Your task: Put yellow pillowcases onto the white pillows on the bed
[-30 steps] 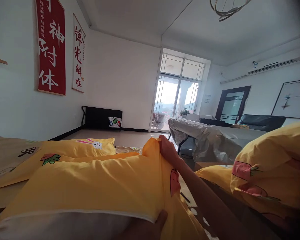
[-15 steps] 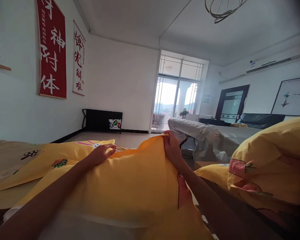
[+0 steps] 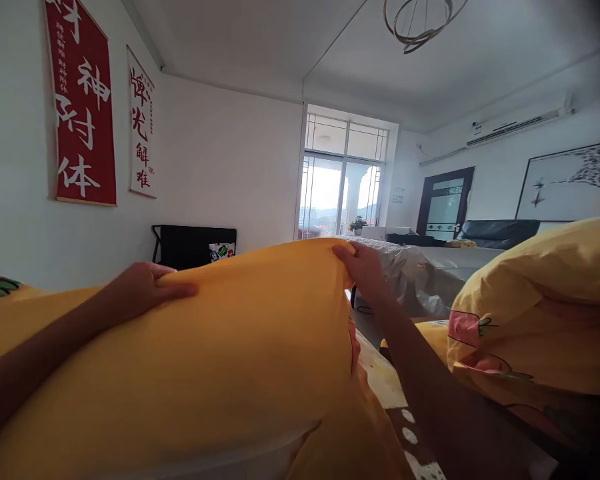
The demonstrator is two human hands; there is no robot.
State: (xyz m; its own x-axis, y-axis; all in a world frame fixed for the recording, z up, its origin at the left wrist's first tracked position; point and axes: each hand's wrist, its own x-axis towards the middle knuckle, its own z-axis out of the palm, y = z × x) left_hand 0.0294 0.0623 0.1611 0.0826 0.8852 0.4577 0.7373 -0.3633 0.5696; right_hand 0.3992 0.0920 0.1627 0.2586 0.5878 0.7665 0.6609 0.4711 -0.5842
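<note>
A yellow pillowcase [image 3: 240, 333] fills the near middle of the view, its far edge lifted toward the window. My left hand [image 3: 145, 287] grips that edge on the left, thumb on the near side and the other fingers mostly hidden behind the cloth. At the far right corner, my right hand [image 3: 364, 268] pinches the fabric between thumb and fingers. Low in the picture, a whitish strip [image 3: 260, 457] shows along a fold or opening of the case; what it belongs to is unclear. Part of a pink print peeks out at the right side.
A puffy yellow quilt [image 3: 545, 307] with pink prints is heaped on the right. Patterned bedding [image 3: 380, 373] lies beneath. Beyond stand a plastic-covered table [image 3: 405, 267], a dark leather seat [image 3: 500, 232] and a black panel [image 3: 190, 247] by the wall.
The far edge has been raised and stretched wider. My left hand has moved left and closed on the edge; my right hand has moved slightly right and up with the corner.
</note>
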